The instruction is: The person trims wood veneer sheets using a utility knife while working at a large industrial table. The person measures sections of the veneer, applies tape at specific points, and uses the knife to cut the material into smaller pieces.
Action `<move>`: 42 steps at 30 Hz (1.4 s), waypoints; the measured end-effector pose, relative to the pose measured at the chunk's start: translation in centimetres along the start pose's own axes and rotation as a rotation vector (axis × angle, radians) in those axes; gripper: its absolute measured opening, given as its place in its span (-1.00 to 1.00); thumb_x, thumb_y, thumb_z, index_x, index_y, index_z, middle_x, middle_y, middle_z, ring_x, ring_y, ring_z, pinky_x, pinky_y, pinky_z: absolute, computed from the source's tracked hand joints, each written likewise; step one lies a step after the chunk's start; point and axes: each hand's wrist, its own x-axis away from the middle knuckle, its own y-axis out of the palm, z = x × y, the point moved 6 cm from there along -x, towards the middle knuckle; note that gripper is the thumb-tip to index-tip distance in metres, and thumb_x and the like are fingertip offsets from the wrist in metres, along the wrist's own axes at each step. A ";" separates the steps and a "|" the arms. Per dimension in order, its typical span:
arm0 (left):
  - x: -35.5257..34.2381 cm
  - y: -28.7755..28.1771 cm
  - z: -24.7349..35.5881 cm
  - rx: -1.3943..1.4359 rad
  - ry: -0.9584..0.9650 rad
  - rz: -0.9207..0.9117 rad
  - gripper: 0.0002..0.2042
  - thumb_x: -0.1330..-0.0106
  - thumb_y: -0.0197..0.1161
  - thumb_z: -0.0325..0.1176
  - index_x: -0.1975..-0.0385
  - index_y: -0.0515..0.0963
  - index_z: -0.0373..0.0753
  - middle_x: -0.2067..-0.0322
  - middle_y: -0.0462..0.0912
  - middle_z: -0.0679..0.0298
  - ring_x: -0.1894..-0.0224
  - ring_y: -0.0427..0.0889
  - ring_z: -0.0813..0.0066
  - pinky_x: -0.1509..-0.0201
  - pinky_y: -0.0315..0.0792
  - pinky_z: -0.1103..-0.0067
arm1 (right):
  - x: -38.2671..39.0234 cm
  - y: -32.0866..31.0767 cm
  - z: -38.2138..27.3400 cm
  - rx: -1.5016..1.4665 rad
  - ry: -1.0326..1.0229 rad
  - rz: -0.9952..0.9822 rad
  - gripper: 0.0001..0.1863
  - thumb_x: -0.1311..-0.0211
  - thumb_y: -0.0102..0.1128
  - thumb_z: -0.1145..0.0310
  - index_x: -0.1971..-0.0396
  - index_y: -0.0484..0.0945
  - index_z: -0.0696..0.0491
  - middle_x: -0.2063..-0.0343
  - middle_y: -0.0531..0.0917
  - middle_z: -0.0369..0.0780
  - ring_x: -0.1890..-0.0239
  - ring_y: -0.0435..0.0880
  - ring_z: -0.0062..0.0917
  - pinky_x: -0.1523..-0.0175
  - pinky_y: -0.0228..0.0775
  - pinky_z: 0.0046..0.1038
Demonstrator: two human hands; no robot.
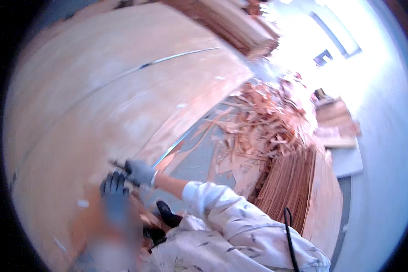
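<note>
My right hand, in a grey glove, closes around a slim dark tool whose tip points left over the large pale wood sheet. Blur hides what kind of tool it is. Just below it, my left hand rests on the sheet near its close edge, fingers stretched out and apart, in a grey glove with darker fingers. The two hands are almost touching. A smeared patch covers the left forearm.
Torn veneer strips heap on the floor to the right. Beside them stands a stack of thin brown sheets. More stacked wood lies across the far edge. A black cable hangs by my right sleeve. Boards lie farther right.
</note>
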 end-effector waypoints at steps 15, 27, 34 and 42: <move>-1.5 -0.5 2.2 0.001 0.054 -0.144 -0.51 0.02 0.24 -0.28 -0.02 0.46 -0.02 -0.10 0.31 -0.03 -0.17 0.19 -0.05 -0.20 0.04 0.13 | 5.3 0.4 4.6 -0.458 0.169 0.045 -0.73 0.03 0.21 0.31 0.38 0.52 0.21 0.59 0.59 -0.16 0.54 0.56 -0.48 0.41 0.39 -0.41; -1.9 -0.3 2.2 -0.029 0.040 -0.134 -0.51 0.02 0.27 -0.24 -0.01 0.46 -0.05 -0.08 0.32 -0.05 -0.17 0.18 -0.09 -0.20 0.02 0.08 | 6.1 0.1 2.4 -0.277 0.040 0.136 -0.83 -0.06 0.10 0.37 0.39 0.47 0.15 0.54 0.59 -0.07 0.44 0.61 -0.27 0.31 0.42 -0.36; -1.8 1.2 3.1 -0.097 0.121 -0.079 -0.55 -0.06 0.18 -0.18 -0.03 0.45 -0.06 -0.13 0.27 -0.08 -0.18 0.19 -0.09 -0.20 0.03 0.07 | 7.7 4.0 2.2 -0.373 -0.128 0.039 -0.73 -0.08 0.08 0.37 0.20 0.50 0.10 0.39 0.60 -0.07 0.37 0.58 -0.31 0.23 0.41 -0.36; 0.5 -1.2 1.0 -0.021 0.075 -0.032 -0.55 -0.17 0.09 -0.23 -0.12 0.37 -0.07 -0.13 0.29 -0.01 -0.17 0.22 -0.02 -0.23 0.06 0.14 | 9.9 -3.2 5.0 -0.434 -0.162 -0.252 -0.68 -0.15 0.02 0.45 0.06 0.45 0.11 0.38 0.57 -0.24 0.46 0.50 -0.61 0.37 0.40 -0.53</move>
